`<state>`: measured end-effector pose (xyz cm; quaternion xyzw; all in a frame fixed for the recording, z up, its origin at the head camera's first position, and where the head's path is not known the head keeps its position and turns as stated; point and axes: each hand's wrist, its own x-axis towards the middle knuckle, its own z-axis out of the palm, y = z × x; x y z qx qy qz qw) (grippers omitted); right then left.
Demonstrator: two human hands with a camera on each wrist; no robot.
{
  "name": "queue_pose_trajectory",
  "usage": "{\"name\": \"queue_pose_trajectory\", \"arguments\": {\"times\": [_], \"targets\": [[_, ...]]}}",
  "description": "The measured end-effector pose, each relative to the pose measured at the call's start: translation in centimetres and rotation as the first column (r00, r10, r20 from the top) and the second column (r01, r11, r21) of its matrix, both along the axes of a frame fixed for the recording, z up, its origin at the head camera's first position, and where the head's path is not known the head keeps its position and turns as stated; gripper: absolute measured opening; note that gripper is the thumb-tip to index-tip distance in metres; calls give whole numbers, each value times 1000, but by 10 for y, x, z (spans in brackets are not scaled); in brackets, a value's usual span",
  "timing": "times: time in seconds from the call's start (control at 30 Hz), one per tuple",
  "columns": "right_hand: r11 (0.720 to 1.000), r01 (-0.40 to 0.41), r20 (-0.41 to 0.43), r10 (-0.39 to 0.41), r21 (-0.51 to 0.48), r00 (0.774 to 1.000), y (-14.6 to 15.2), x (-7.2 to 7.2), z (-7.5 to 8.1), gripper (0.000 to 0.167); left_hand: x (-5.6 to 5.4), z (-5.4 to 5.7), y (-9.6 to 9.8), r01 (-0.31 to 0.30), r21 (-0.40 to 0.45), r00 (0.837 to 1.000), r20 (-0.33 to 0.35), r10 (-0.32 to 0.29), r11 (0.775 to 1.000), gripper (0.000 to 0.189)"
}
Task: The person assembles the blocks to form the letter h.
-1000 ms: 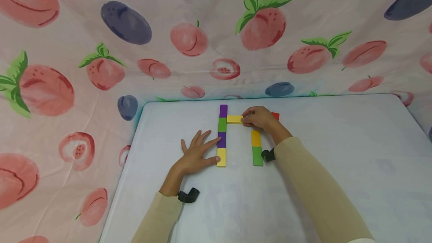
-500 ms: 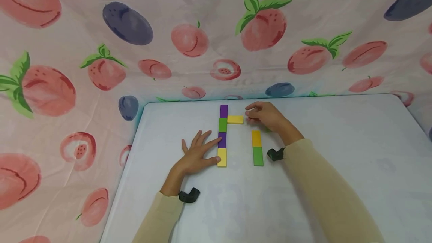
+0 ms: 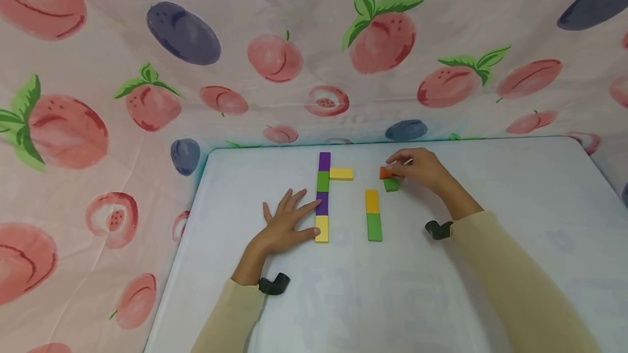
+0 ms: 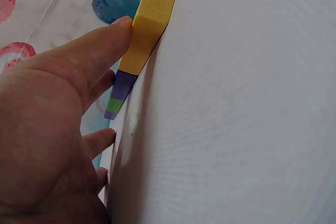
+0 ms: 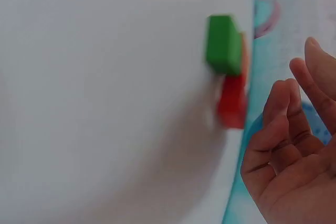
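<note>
My left hand rests beside a straight column of blocks, fingers spread. Its index finger touches the lower purple block and its thumb touches the yellow block at the near end. Above these in the column lie a green block and another purple block. A second yellow block juts rightward from the green one. My right hand is over an orange block and a green block, fingers loosely bent. A red block there shows in the right wrist view, mostly hidden in the head view.
Right of the column, a yellow-orange block and a green block lie end to end. All blocks lie on a white table. A fruit-patterned cloth hangs behind and to the left.
My right hand has let go of the yellow side block and moved right, uncovering the orange and green blocks. My left hand has stayed in place.
</note>
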<state>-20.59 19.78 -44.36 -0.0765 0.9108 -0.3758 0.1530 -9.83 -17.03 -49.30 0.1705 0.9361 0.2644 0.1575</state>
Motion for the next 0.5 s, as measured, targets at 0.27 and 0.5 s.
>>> {"name": "queue_pose_trajectory", "arguments": {"times": [0.27, 0.5], "targets": [[994, -57, -36, 60, 95, 998, 14, 4, -19, 28, 0, 1, -1, -5, -2, 1000, 14, 5, 1000, 69], [994, -66, -36, 69, 86, 997, 15, 8, -23, 24, 0, 2, 0, -3, -1, 1000, 19, 3, 1000, 69]]}}
